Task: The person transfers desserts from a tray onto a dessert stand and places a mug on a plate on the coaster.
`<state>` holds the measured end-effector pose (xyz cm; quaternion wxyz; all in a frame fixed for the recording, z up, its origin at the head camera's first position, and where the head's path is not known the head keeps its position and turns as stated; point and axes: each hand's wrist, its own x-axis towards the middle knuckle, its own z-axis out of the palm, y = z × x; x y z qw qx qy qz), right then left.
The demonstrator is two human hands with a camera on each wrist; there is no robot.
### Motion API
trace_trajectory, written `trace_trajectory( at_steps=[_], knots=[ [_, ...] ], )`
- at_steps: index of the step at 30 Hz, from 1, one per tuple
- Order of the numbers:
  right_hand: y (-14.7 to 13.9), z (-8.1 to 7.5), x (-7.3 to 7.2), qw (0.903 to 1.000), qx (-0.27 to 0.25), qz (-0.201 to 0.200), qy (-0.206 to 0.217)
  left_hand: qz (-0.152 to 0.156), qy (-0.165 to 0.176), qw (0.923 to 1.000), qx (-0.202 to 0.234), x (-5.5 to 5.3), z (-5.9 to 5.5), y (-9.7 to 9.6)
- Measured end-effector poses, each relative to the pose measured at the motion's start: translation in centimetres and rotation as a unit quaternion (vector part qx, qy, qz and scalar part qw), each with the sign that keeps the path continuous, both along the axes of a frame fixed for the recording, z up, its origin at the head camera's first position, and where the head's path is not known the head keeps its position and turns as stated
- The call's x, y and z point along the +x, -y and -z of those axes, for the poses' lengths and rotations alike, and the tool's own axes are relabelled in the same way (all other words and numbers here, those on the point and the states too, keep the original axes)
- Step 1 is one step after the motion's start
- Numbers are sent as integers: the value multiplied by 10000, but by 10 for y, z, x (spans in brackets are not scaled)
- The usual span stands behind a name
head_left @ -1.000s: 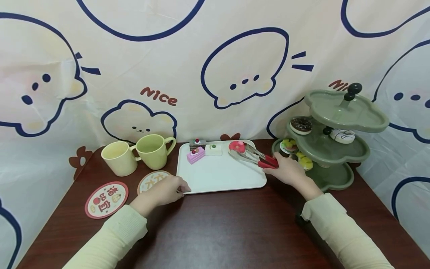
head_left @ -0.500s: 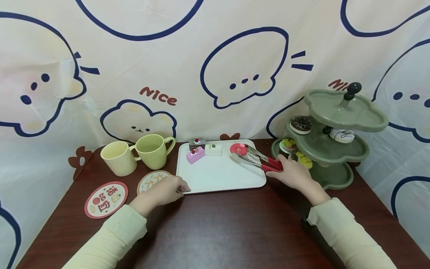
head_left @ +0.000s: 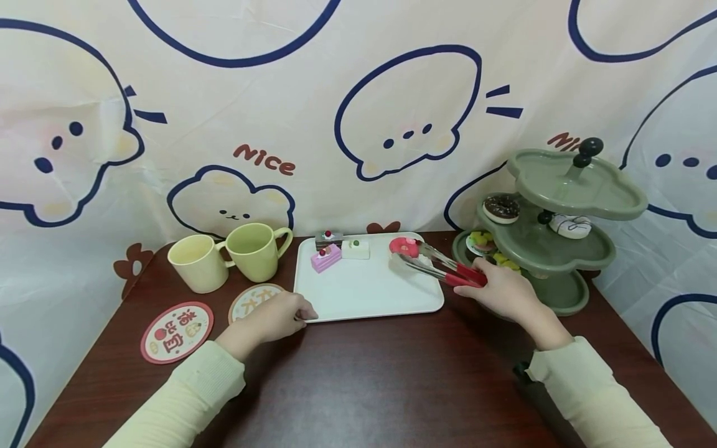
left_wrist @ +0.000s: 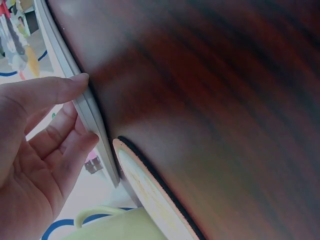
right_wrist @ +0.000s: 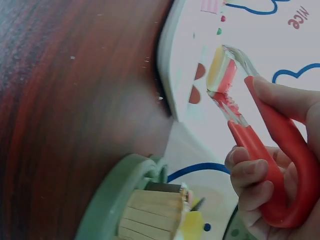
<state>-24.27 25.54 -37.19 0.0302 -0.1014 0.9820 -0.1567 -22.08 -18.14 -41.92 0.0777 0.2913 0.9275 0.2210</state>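
Red-handled tongs (head_left: pixel 442 266) pinching round pink doughnut (head_left: pixel 404 246) — flat white tray (head_left: pixel 364 298)

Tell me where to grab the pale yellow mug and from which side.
Take the pale yellow mug round its body from the front left, or down over the open rim. Its handle points right, close against the green mug, leaving little finger room there; it stands upright.

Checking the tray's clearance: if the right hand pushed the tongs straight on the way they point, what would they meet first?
The right hand holds red-handled tongs gripping a pink donut, aimed left and back. First likely the white cake on the tray, though depth is unclear.
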Motion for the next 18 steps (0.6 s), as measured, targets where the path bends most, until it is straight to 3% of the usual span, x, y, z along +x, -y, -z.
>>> trace_trajectory(
  at_steps=[18],
  knots=[
    [-14, -39, 26, 9995, -83, -23, -303, -24, 24, 10000, 9, 0, -1, -1]
  ],
)
